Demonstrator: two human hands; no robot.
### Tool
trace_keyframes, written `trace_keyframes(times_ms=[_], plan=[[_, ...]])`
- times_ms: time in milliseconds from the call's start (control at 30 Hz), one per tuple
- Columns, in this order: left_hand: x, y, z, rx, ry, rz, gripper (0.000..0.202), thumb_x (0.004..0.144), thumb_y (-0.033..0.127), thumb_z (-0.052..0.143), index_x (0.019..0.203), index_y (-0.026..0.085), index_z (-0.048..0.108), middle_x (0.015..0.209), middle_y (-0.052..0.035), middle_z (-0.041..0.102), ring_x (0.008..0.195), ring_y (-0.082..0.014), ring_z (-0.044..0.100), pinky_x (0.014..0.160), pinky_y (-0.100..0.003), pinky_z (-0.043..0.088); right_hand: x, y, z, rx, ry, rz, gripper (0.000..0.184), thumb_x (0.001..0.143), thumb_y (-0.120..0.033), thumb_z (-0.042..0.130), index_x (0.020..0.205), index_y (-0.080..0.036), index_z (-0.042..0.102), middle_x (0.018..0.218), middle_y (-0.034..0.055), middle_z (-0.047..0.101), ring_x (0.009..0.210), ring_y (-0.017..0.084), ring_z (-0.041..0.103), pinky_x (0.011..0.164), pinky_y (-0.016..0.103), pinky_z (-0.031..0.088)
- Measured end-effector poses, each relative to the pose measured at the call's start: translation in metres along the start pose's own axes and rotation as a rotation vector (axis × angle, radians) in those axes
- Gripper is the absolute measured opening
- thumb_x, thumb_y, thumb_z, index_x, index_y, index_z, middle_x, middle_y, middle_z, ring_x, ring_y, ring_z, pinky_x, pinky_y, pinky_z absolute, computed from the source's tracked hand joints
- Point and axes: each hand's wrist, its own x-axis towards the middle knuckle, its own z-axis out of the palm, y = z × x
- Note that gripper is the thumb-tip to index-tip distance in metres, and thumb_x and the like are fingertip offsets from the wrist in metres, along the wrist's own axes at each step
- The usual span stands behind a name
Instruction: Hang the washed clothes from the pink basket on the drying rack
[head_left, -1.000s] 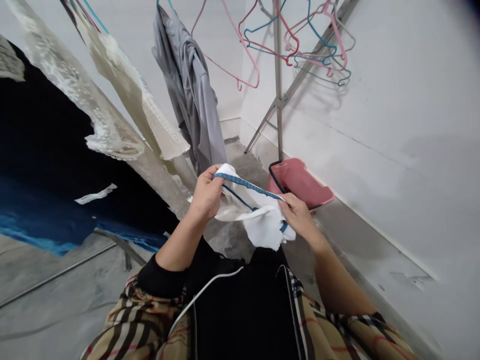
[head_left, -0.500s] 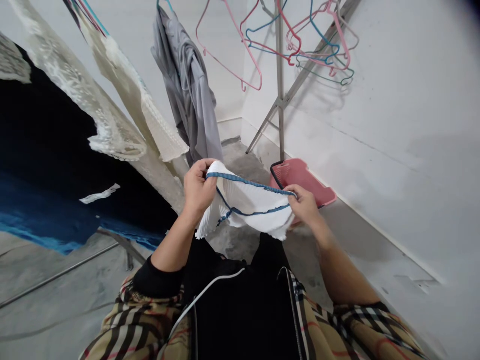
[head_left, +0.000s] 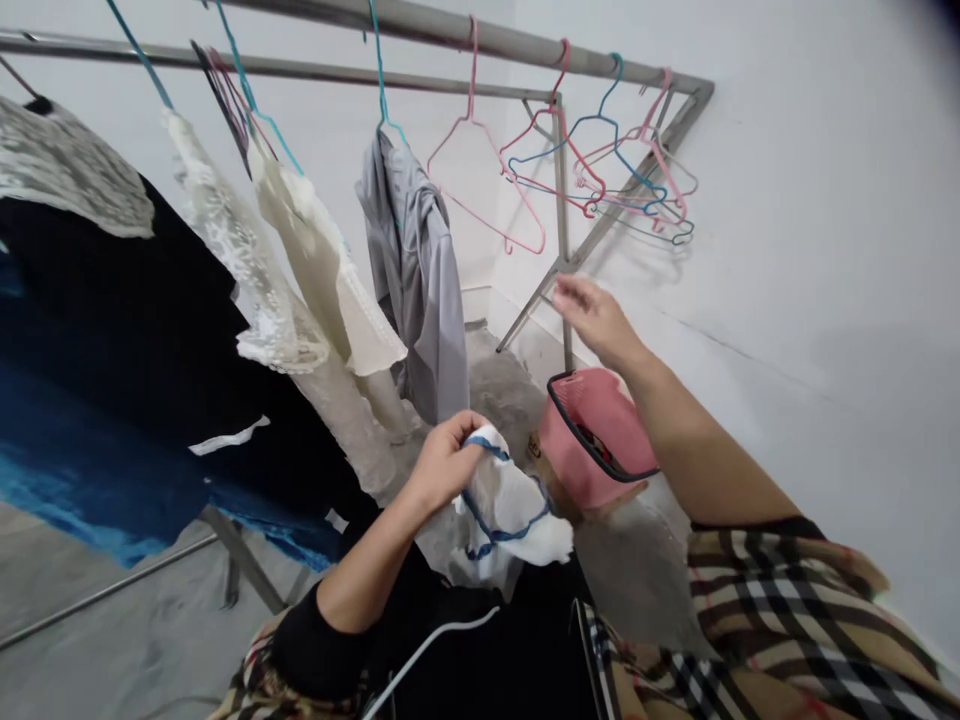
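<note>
My left hand [head_left: 444, 462] is closed on a small white garment with blue trim [head_left: 504, 505], which hangs loose below it at the lower middle. My right hand [head_left: 596, 315] is raised toward the rack, fingers apart and holding nothing. It is nearest the empty pink and blue hangers [head_left: 600, 170] on the metal rail [head_left: 480, 38]. A grey shirt [head_left: 424, 270] hangs on a blue hanger to the left of them.
Cream lace garments [head_left: 300, 260] and a black and blue cloth [head_left: 112, 330] hang on the left of the rack. A pink basket [head_left: 592, 430] sits on the concrete floor by the white wall [head_left: 825, 250]. The rack's leg [head_left: 562, 250] stands behind it.
My right hand let go of the white garment and rose toward the hangers. The garment now dangles from my left hand alone. The view tilted up, showing the rail.
</note>
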Motion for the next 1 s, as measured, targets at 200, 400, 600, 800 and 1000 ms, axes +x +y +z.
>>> trace_keyframes(times_ms=[200, 400, 600, 800, 1000], plan=[[0.003, -0.023, -0.003, 0.315, 0.001, 0.084, 0.01, 0.079, 0.021, 0.05, 0.074, 0.021, 0.059, 0.071, 0.001, 0.062, 0.069, -0.0151, 0.055, 0.065, -0.024, 0.041, 0.101, -0.029, 0.041, 0.103, 0.054, -0.004, 0.046, 0.084, -0.045, 0.066, 0.116, -0.013, 0.056, 0.097, 0.0084, 0.061, 0.093, 0.018, 0.058, 0.087, 0.037, 0.049], [0.007, -0.024, -0.02, 0.278, 0.065, 0.04, 0.009, 0.078, 0.024, 0.051, 0.074, 0.021, 0.058, 0.069, 0.0021, 0.061, 0.067, -0.015, 0.055, 0.065, -0.024, 0.04, 0.115, -0.06, 0.064, 0.228, 0.047, 0.045, 0.03, 0.096, -0.044, 0.044, 0.091, -0.017, 0.057, 0.056, -0.005, 0.039, 0.051, 0.009, 0.042, 0.059, 0.026, 0.045], [0.017, -0.031, -0.028, 0.193, 0.139, 0.006, 0.008, 0.073, 0.025, 0.055, 0.072, 0.021, 0.06, 0.068, 0.0021, 0.061, 0.066, -0.0148, 0.054, 0.064, -0.023, 0.039, 0.052, -0.063, 0.048, 0.104, 0.134, -0.166, 0.041, 0.093, -0.06, 0.044, 0.09, -0.021, 0.057, 0.055, -0.005, 0.039, 0.051, 0.011, 0.045, 0.057, 0.026, 0.041], [0.023, -0.028, -0.031, 0.095, 0.246, -0.022, 0.01, 0.07, 0.026, 0.056, 0.074, 0.019, 0.062, 0.069, 0.0017, 0.062, 0.065, -0.0131, 0.053, 0.062, -0.021, 0.04, -0.111, -0.028, 0.028, 0.148, 0.258, -0.013, 0.031, 0.097, -0.051, 0.042, 0.092, -0.024, 0.056, 0.054, -0.0049, 0.042, 0.05, 0.012, 0.042, 0.058, 0.028, 0.041], [0.027, -0.024, -0.023, -0.022, 0.293, -0.061, 0.01, 0.067, 0.023, 0.056, 0.074, 0.018, 0.061, 0.064, 0.0036, 0.059, 0.056, -0.0102, 0.051, 0.056, -0.019, 0.039, -0.259, 0.025, 0.037, 0.223, 0.139, 0.375, 0.021, 0.085, -0.043, 0.063, 0.09, -0.024, 0.057, 0.063, -0.003, 0.053, 0.053, 0.013, 0.049, 0.052, 0.027, 0.04]])
